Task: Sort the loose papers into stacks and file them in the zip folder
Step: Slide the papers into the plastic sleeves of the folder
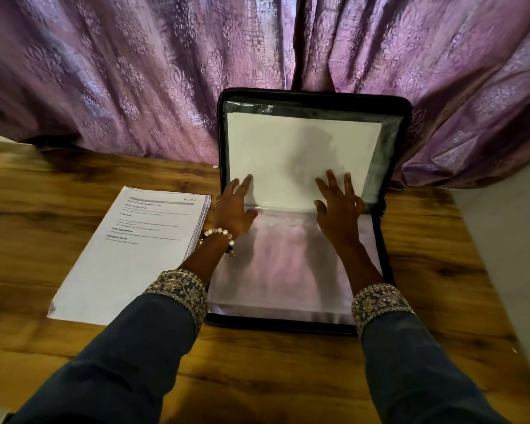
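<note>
Both my forearms reach far across the counter point(273, 356). My left hand point(234, 209) and right hand point(337, 206) lie flat, fingers spread apart, pressing the white sheet point(288, 148) inside the open zip folder point(314, 96). A paper stack point(129, 255) lies just left.

Wood-grain tabletop point(273, 371), brown with dark streaks. Directly on it: open black zip folder point(314, 96), lower half flat, far half tilted up against the purple curtain point(135, 71). Stack of printed papers point(129, 255) lies just left of the folder, angled, text side up. Curtain hem drapes onto the tabletop's far edge.
</note>
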